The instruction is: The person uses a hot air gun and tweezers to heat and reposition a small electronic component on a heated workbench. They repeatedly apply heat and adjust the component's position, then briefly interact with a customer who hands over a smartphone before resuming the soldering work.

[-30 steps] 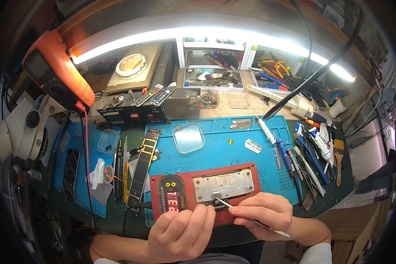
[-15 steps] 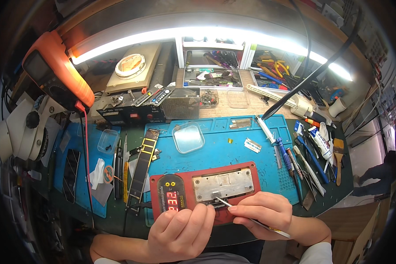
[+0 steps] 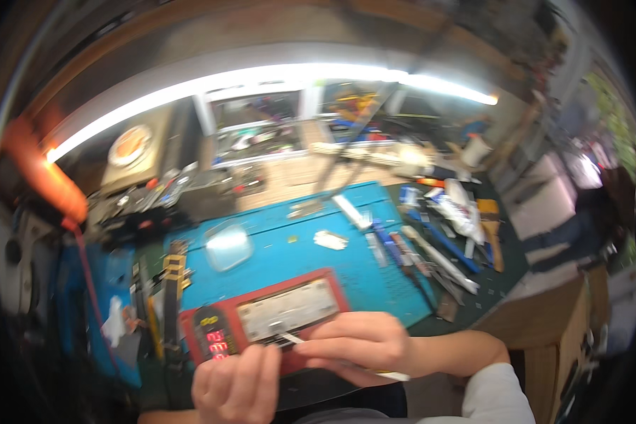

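A red heating station (image 3: 226,305) with a lit red digital display lies in front of me, its pale metal plate (image 3: 287,309) facing up. On the plate's near edge sits a small grey part (image 3: 276,327), blurred. My right hand (image 3: 364,343) pinches a slim, light-coloured pointed tool (image 3: 292,338), its tip at or close to that part and its rear end sticking out below the hand. My left hand (image 3: 237,385) is closed with curled fingers at the station's near edge, partly covering the display side. Whatever its fingertips hold is hidden.
Under the station lies a blue work mat (image 3: 360,283) with a clear plastic tray (image 3: 229,245) and a pale flat blade (image 3: 330,240). Brushes, tubes and hand tools (image 3: 442,233) crowd the right. An orange multimeter (image 3: 46,169) stands left; tool bins (image 3: 258,134) line the back.
The whole view has swung, shifting the bench leftward and tilting it, with motion blur. Both hands stay at the heating station, and the right still holds the pointed tool by the small part.
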Motion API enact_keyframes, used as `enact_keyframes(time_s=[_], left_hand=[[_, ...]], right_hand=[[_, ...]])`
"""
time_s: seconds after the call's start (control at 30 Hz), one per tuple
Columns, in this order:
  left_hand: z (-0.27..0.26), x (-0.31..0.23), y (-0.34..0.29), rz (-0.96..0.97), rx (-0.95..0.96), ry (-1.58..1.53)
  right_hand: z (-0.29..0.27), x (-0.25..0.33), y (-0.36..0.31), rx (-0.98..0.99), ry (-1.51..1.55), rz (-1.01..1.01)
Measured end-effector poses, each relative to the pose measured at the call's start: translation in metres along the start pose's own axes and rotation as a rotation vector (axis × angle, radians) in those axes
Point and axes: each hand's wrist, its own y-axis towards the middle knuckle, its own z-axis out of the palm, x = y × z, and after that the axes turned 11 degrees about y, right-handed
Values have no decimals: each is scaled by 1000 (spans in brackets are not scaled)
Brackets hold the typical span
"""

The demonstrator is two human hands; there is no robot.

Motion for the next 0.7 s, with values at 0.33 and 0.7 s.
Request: enact_keyframes(time_s=[0.33, 0.7], left_hand=[[0, -7, 10, -23, -84, 7], [10, 2, -5, -42, -86, -68]], right_hand=[[7, -3, -7, -73, 97, 0], [0, 1, 4, 20, -33, 17]])
